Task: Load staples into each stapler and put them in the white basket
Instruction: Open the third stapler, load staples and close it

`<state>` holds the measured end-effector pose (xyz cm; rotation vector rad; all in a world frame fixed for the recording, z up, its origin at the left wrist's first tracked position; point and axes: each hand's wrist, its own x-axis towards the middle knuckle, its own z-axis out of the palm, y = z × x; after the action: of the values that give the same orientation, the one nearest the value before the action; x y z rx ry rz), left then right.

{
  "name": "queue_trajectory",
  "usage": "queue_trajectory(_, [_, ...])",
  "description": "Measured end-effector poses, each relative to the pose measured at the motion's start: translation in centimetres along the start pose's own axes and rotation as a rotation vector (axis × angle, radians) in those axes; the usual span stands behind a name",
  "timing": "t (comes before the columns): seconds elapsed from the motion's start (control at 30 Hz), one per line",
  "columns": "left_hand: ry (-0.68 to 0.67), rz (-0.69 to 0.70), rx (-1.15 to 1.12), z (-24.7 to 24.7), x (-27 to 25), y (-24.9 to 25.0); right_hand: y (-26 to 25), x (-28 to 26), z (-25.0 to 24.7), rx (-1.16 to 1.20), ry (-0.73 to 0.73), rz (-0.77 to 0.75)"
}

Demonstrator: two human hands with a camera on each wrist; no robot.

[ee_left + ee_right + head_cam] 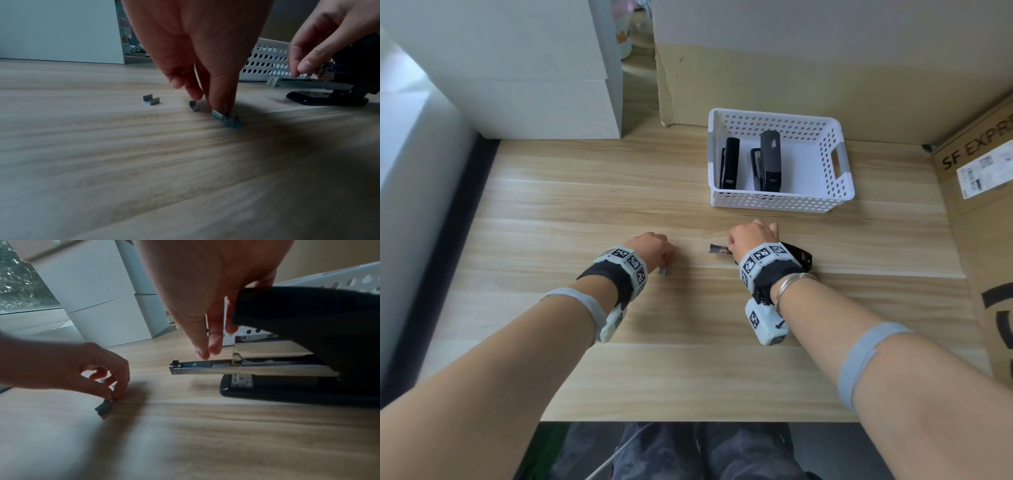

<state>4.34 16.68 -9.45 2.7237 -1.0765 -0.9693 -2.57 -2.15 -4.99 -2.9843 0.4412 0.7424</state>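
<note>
My left hand (666,260) pinches a short strip of staples (663,271) that lies on the wooden table (585,205); the pinch shows in the left wrist view (222,108) on the strip (226,119). Two more staple pieces (151,100) (194,105) lie just beyond it. My right hand (748,240) rests over a black stapler (799,257) with its lid raised (308,318) and its metal tray (205,368) pulled out to the left. Its fingers (202,350) hang straight down at the lid's front end. The white basket (774,202) behind holds two black staplers (730,164) (770,161).
A cardboard box (979,205) stands along the table's right side. White boxes (534,85) are stacked at the back left, and a cardboard wall (791,85) rises behind the basket. The table's front edge (688,419) lies close to my body.
</note>
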Motion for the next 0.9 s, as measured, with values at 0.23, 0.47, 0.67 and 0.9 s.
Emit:
queue_trajectory(0.23, [0.150, 0.005, -0.210, -0.9, 0.5, 2.3, -0.1, -0.1, -0.5, 0.123, 0.034, -0.108])
queue_trajectory(0.47, [0.306, 0.123, -0.471, -2.2, 1.2, 5.5, -0.5, 0.3, -2.1, 0.212, -0.065, -0.110])
queue_trajectory(0.67, [0.393, 0.141, -0.575, -2.3, 1.6, 6.1, 0.2, 0.2, -2.5, 0.437, -0.143, -0.087])
queue_trajectory(0.9, [0.447, 0.150, -0.640, -2.2, 2.0, 6.4, 0.4, 0.5, -2.4, 0.538, -0.119, -0.048])
